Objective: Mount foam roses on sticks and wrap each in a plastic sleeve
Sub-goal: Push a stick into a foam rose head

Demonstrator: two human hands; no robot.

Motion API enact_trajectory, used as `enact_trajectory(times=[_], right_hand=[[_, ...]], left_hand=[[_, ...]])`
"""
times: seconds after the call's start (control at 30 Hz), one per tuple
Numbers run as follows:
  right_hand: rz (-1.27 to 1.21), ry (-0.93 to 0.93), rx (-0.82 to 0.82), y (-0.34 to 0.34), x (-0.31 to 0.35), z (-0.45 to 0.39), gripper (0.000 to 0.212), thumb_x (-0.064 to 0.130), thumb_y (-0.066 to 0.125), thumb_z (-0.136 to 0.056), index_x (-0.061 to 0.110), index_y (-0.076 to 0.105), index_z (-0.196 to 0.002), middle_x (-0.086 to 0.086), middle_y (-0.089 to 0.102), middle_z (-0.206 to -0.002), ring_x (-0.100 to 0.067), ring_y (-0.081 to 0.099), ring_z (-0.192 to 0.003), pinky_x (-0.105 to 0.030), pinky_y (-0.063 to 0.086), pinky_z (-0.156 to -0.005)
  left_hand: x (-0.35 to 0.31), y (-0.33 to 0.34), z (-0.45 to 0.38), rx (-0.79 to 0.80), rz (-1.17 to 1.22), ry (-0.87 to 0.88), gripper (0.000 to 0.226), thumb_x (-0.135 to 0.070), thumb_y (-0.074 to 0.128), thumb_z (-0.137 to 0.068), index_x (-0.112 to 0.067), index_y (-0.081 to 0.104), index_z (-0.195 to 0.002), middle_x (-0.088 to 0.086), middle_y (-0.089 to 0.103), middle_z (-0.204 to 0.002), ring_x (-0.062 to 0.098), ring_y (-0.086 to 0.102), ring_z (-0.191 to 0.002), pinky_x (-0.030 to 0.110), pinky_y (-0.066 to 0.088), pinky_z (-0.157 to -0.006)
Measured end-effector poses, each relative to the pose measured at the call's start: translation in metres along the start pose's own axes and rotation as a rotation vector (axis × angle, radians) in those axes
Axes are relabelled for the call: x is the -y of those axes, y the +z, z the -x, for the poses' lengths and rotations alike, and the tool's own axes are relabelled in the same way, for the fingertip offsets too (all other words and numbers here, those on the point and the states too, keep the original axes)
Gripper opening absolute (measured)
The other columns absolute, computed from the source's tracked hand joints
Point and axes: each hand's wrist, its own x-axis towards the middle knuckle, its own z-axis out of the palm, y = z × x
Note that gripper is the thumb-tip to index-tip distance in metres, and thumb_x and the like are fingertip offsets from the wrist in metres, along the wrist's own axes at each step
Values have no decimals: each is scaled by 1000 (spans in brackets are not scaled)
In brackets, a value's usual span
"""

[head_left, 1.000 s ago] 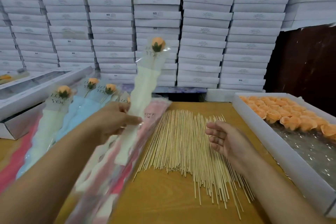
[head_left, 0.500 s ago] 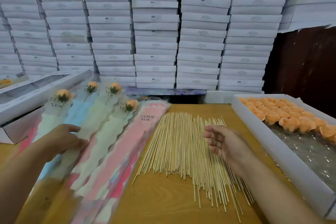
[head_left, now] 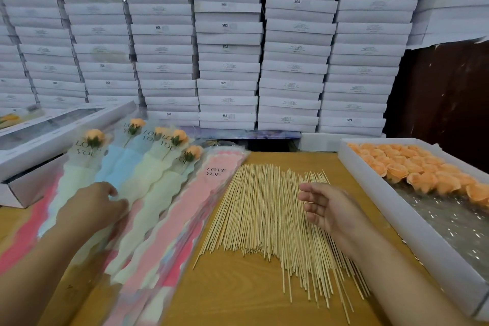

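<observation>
While the left hand rests loose-fingered on the wrapped roses, apparently settling them in a row, the right hand hovers relaxed and empty over the sticks, with the box of foam roses just beyond it on the worktop, ready to draw from.

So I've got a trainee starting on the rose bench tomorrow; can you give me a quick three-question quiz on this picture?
1. True or false: the right hand grips a stick from the stick pile.
2. What does the left hand rest on?
A. the loose roses in the tray
B. the wrapped roses
C. the stacked white boxes
3. Fill in: the empty pink sleeve beside the sticks reads "LOVE ___".

Key: 1 false, the hand hovers over the pile, holding nothing; 2 B; 3 YOU.
</observation>
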Motion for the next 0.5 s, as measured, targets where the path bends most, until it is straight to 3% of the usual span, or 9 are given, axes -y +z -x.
enact_trajectory(times=[0.03, 0.07, 0.17, 0.27, 0.33, 0.4, 0.5], right_hand=[[0, 0, 0, 0, 0, 0, 21, 17, 55, -98, 4, 71, -101, -3, 73, -75, -10, 62, -59, -21, 51, -50], [2, 0, 1, 0, 0, 0, 21, 17, 55, -98, 4, 71, -101, -3, 73, -74, -10, 62, -59, -21, 51, -50], [7, 1, 4, 1, 0, 1, 21, 16, 54, -98, 4, 71, -102, -3, 73, -74, -10, 62, -59, -21, 51, -50], [11, -2, 6, 0, 0, 1, 21, 17, 55, -98, 4, 71, -102, -3, 73, -74, -10, 62, -60, -21, 51, -51], [13, -2, 5, 0, 0, 1, 21, 17, 55, -98, 4, 71, -102, -3, 73, -74, -10, 62, -59, -21, 51, -51], [15, 0, 7, 0, 0, 1, 21, 17, 55, -98, 4, 71, -102, -2, 73, -75, -9, 62, -59, -21, 51, -50], [16, 1, 8, 0, 0, 0, 21, 17, 55, -98, 5, 71, -102, -2, 73, -75, -9, 62, -59, -21, 51, -50]], left_hand=[[-1, 0, 1, -11, 20, 7, 11, -25, 70, -85, -15, 66, -88, 6, 63, -89, 26, 55, -77, 32, 42, -68], [0, 1, 3, -13, 49, 9, 14, -21, 70, -84, -15, 62, -75, 5, 56, -76, 24, 49, -67, 30, 38, -63], [5, 6, 4, -31, 90, -5, 24, -16, 68, -84, -5, 61, -63, 7, 51, -67, 24, 44, -59, 30, 35, -59], [6, 9, 8, -43, 94, -15, 23, -19, 69, -85, 2, 71, -77, 10, 64, -73, 26, 53, -64, 33, 43, -62], [2, 7, 11, -34, 49, -11, 23, -27, 69, -87, -5, 72, -94, 12, 71, -92, 27, 58, -77, 35, 46, -67], [-2, 3, 13, -27, -75, -15, 38, -35, 66, -89, -10, 65, -117, 14, 69, -111, 29, 58, -88, 34, 44, -71], [-7, -3, 15, -63, -212, -8, 42, -38, 64, -88, -8, 59, -118, 11, 66, -103, 28, 52, -82, 32, 43, -68]])
